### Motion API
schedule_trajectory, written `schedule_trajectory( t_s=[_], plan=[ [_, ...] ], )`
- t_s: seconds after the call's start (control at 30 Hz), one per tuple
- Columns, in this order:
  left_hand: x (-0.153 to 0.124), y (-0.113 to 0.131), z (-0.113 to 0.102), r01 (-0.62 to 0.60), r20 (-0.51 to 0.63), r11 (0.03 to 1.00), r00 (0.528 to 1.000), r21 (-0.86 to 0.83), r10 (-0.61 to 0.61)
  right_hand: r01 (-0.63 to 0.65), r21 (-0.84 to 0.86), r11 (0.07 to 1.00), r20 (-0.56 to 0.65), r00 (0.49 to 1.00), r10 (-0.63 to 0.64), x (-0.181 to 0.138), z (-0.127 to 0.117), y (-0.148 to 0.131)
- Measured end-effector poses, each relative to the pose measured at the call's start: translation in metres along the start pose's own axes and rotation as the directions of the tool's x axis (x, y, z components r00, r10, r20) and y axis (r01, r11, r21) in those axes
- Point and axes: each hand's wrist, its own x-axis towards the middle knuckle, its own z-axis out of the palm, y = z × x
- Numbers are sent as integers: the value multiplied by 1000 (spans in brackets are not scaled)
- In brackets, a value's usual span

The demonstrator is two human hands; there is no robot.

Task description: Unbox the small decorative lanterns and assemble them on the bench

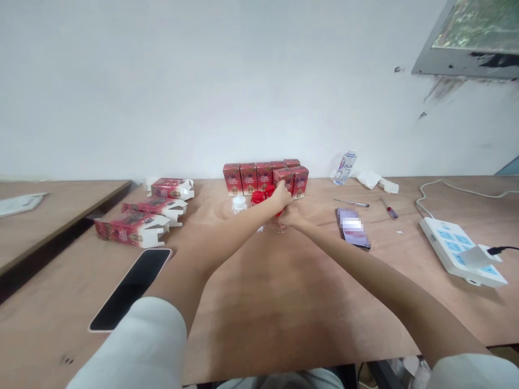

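Observation:
Both my hands meet at the middle of the table, just in front of a group of red printed boxes (265, 175). My left hand (283, 196) is closed from above, over a small jar with a red lid (279, 214). Lower down, my right hand (290, 216) wraps round the same jar; most of it is hidden by my fingers. Close to the left of my hands are another red-lidded jar (258, 198) and a white-lidded jar (239, 204). Behind my left hand, a further red lid (270, 189) shows in part.
Three red cartons with open flaps (132, 228) lie at the left, near a black phone (132, 289). To the right are a second phone (352, 228), a screwdriver (391, 212), a thin metal tool (352, 203), a bottle (345, 167), crumpled tissue (368, 179) and a power strip (458, 251).

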Motion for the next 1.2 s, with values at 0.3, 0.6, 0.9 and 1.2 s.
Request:
schedule_trajectory(
  t_s=[0.3,0.6,0.9,1.2],
  plan=[
    [-16,-6,-36,-57,54,997,997,-49,60,-16,-806,592,-12,1000,11,-33,13,-18],
    [-45,-43,-50,33,37,990,999,-138,-28,124,-864,488,83,991,-105,-45,10,-29],
    [-76,-110,-24,379,-257,847,834,-373,-487,215,-747,629,43,960,-277,-76,-13,-7],
    [-89,-164,23,635,-83,685,709,-357,-701,144,-871,470,-75,906,-416,-105,-20,52]
  ],
)
